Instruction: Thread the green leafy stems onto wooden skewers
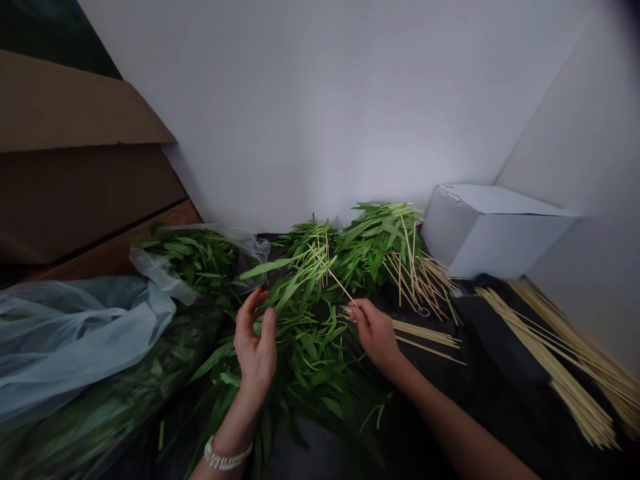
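My right hand [374, 332] pinches the near end of a thin wooden skewer [341, 286]. Pale green stems with long leaves [313, 263] are threaded on the skewer's far end. To the left, my left hand [256, 340] has its fingers curved and apart, with nothing between them; a beaded bracelet circles its wrist. Loose leafy greens [315, 353] lie in a heap between and below my hands. Just behind my right hand, several bare skewers [425, 333] rest on the dark surface.
Leafy bunches on skewers [380, 240] are piled against the wall. A white box [500, 227] stands at the back right, with long skewer bundles [555, 367] before it. At left are a clear plastic bag [90, 340] of greens and a cardboard box [85, 193].
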Action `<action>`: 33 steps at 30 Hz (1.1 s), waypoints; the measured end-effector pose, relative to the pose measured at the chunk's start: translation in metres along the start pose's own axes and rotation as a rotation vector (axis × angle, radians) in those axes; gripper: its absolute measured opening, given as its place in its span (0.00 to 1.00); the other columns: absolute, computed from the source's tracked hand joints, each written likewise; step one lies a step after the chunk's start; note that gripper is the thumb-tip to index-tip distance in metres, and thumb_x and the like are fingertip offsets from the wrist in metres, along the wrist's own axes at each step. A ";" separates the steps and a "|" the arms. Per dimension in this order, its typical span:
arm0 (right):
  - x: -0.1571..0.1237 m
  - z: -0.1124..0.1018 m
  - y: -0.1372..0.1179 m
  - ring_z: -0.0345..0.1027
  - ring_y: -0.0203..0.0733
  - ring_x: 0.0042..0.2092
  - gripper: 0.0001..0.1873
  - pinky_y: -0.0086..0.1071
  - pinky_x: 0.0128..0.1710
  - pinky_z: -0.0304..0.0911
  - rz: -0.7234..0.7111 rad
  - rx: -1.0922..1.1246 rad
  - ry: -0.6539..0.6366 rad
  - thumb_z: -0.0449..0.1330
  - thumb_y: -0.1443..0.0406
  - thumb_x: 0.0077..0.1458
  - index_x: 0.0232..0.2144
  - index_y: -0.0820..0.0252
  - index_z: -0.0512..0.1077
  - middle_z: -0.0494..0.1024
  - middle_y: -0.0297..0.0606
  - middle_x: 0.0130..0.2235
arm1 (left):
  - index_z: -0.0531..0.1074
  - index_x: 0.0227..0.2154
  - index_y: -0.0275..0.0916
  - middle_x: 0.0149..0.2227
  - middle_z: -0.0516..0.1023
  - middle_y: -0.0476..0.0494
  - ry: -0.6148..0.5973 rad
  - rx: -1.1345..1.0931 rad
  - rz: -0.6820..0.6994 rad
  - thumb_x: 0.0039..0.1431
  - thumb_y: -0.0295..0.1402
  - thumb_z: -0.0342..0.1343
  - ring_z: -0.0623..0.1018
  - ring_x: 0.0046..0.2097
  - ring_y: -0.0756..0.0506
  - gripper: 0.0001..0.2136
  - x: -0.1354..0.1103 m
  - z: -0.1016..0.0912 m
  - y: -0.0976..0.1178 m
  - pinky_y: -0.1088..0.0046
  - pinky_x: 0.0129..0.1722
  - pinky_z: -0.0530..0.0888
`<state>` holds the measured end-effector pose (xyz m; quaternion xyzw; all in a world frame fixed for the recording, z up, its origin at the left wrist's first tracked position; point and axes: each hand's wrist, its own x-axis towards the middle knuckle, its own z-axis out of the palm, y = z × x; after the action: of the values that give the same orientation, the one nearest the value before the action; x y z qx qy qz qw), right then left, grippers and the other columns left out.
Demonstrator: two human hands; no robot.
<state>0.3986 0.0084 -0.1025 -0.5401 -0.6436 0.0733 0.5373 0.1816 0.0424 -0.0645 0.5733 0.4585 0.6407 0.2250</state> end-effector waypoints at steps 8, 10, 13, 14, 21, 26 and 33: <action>-0.001 0.001 -0.004 0.70 0.36 0.31 0.11 0.27 0.33 0.63 -0.016 0.016 0.052 0.46 0.65 0.64 0.40 0.58 0.67 0.74 0.33 0.30 | 0.78 0.36 0.41 0.43 0.78 0.40 -0.362 -0.002 -0.122 0.51 0.40 0.61 0.74 0.47 0.39 0.12 0.018 -0.002 0.043 0.67 0.46 0.71; -0.001 0.000 -0.004 0.70 0.36 0.31 0.11 0.27 0.33 0.63 -0.031 0.004 0.048 0.46 0.65 0.64 0.40 0.58 0.67 0.74 0.33 0.30 | 0.79 0.32 0.39 0.37 0.80 0.40 -0.575 -0.171 -0.378 0.49 0.41 0.63 0.77 0.41 0.41 0.11 0.021 0.000 0.054 0.68 0.40 0.73; 0.000 -0.001 -0.002 0.70 0.36 0.31 0.11 0.27 0.33 0.63 -0.040 -0.012 0.039 0.45 0.64 0.65 0.40 0.58 0.67 0.74 0.34 0.30 | 0.80 0.32 0.38 0.37 0.80 0.39 -0.696 -0.381 -0.631 0.47 0.39 0.65 0.77 0.36 0.44 0.11 0.025 -0.004 0.056 0.72 0.34 0.73; 0.000 -0.001 -0.001 0.70 0.36 0.32 0.11 0.27 0.33 0.63 -0.040 -0.011 0.035 0.45 0.64 0.65 0.40 0.58 0.67 0.74 0.34 0.30 | 0.80 0.32 0.38 0.37 0.80 0.39 -0.678 -0.429 -0.672 0.47 0.38 0.65 0.77 0.34 0.46 0.11 0.027 -0.009 0.053 0.73 0.33 0.73; -0.002 0.003 0.001 0.70 0.37 0.32 0.11 0.28 0.33 0.63 -0.057 -0.004 0.012 0.45 0.65 0.65 0.39 0.58 0.67 0.74 0.35 0.31 | 0.81 0.32 0.38 0.33 0.81 0.42 -0.436 -0.386 -0.703 0.42 0.38 0.68 0.77 0.31 0.49 0.13 0.031 -0.030 0.024 0.76 0.30 0.73; -0.006 0.005 -0.008 0.68 0.36 0.29 0.11 0.27 0.29 0.62 -0.106 -0.010 -0.007 0.45 0.65 0.65 0.40 0.58 0.67 0.74 0.34 0.30 | 0.81 0.35 0.40 0.39 0.82 0.40 -0.622 -0.163 -0.371 0.47 0.38 0.64 0.79 0.41 0.41 0.12 0.004 0.019 0.031 0.67 0.41 0.74; -0.011 0.010 -0.012 0.72 0.37 0.34 0.12 0.29 0.33 0.66 -0.194 -0.017 -0.018 0.44 0.67 0.65 0.42 0.59 0.67 0.77 0.39 0.35 | 0.80 0.33 0.39 0.36 0.80 0.42 -0.575 -0.260 -0.196 0.54 0.34 0.58 0.78 0.41 0.44 0.08 -0.020 0.065 0.035 0.69 0.44 0.72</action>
<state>0.3817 -0.0001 -0.1053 -0.4790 -0.6982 0.0201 0.5317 0.2559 0.0309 -0.0508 0.6503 0.3437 0.4811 0.4771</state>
